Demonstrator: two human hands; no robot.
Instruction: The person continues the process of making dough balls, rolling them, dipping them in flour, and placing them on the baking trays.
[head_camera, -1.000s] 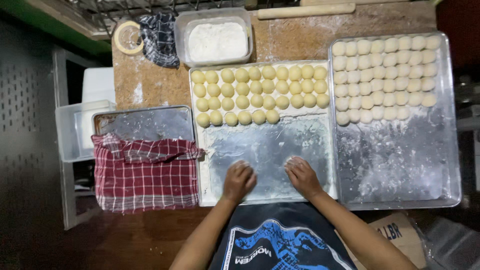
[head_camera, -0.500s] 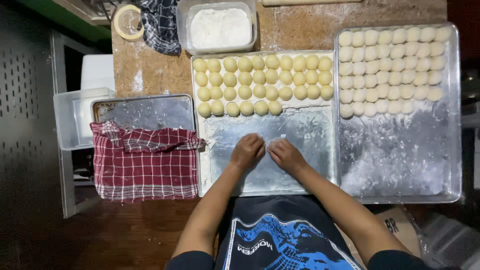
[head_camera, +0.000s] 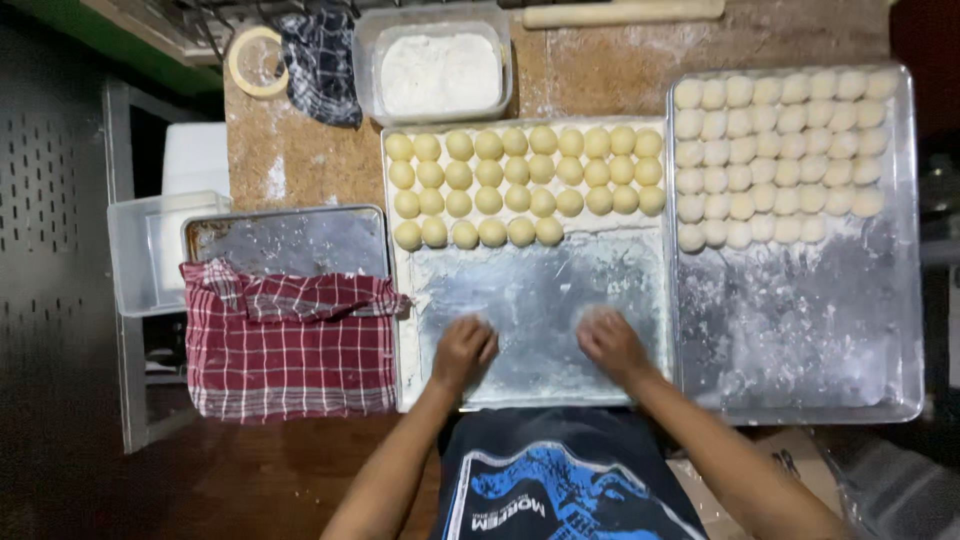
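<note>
Grip: both my hands lie palm-down and cupped on the floured bare part of the middle tray (head_camera: 540, 380), set apart from each other; whether a dough piece sits under either palm I cannot tell, as the backs of my hands hide it.

Left tray: a small empty metal tray (head_camera: 290, 240) with a red checked cloth (head_camera: 285, 345) draped over its near half, just beside the middle tray, I judge so it stays within reach for wiping or covering.

Left hand: my left hand (head_camera: 464, 350) presses down near the tray's near edge, fingers curled, knuckles toward the dough rows.

Middle tray: its long axis runs away from me; yellowish dough balls (head_camera: 525, 185) fill the far half in neat rows running left to right, leaving the near half bare as my working patch.

Right hand: my right hand (head_camera: 612, 345) mirrors the left, cupped on the flour, close to the tray's right rim.

Right tray: a larger tray (head_camera: 800, 330) touching the middle one, with paler dough balls (head_camera: 780, 150) in rows at its far end and its near end floured.

Behind: a tub of flour (head_camera: 440, 70) stands past the middle tray, I judge for dusting.
</note>
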